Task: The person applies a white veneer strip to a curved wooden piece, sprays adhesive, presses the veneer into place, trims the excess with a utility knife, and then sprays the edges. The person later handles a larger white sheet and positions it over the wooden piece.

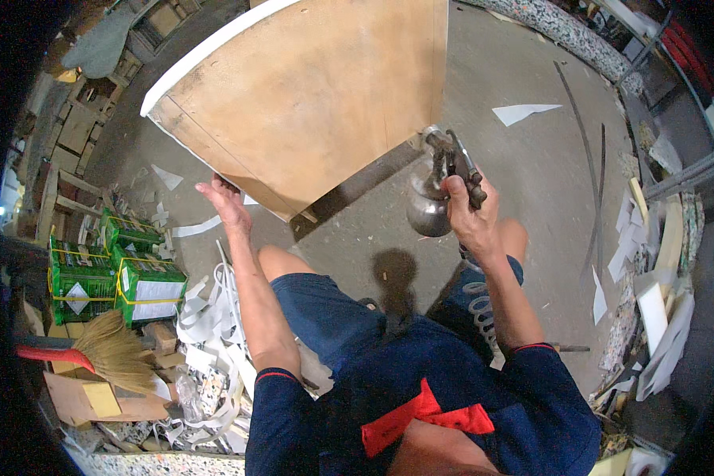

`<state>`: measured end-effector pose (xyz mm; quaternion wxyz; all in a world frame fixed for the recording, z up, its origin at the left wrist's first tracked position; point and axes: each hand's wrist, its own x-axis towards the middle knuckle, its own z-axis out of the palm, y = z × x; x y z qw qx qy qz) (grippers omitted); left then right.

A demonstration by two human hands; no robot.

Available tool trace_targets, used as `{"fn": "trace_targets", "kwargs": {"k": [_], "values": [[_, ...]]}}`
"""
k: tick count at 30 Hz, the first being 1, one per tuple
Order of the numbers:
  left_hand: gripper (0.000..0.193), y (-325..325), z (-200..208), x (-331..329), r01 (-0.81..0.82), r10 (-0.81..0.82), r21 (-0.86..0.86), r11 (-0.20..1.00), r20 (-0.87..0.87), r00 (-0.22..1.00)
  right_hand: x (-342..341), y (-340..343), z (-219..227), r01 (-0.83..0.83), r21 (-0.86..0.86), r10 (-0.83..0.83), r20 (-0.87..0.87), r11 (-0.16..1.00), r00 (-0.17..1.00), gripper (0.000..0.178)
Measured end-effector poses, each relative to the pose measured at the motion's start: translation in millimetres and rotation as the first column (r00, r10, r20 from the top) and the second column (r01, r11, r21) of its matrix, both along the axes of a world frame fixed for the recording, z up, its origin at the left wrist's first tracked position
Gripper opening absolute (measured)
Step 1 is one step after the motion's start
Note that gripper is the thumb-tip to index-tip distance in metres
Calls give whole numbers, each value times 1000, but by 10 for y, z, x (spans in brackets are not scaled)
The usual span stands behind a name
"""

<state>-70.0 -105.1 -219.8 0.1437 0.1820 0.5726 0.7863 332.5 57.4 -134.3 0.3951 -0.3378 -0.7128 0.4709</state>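
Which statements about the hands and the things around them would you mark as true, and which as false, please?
1. The right hand holds a spray gun. True.
2. The left hand is above the middle of the tan panel. False: it is at the panel's lower left edge.
3. The green boxes stand in the right part of the view. False: they stand in the left part.
4. A broom with straw-coloured bristles lies in front of the green boxes, nearer the lower edge. True.
5. The coiled hose is beside the left forearm. False: it is beside the right forearm.
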Motion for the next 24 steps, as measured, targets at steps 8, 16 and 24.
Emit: {"fn": "trace_targets", "kwargs": {"k": [8,16,24], "values": [[107,-43,193,-11,42,-46,-66,997,-66,997,-27,-134,-241,-215,-4,214,106,977,971,41],[110,-62,283,-10,14,-19,-139,990,-35,999,-31,-220,-565,-210,-231,240,108,950,965,30],[109,-57,276,28,18,-25,-101,995,-63,998,128,-172,-744,23,39,-27,104,999,994,39]]}}
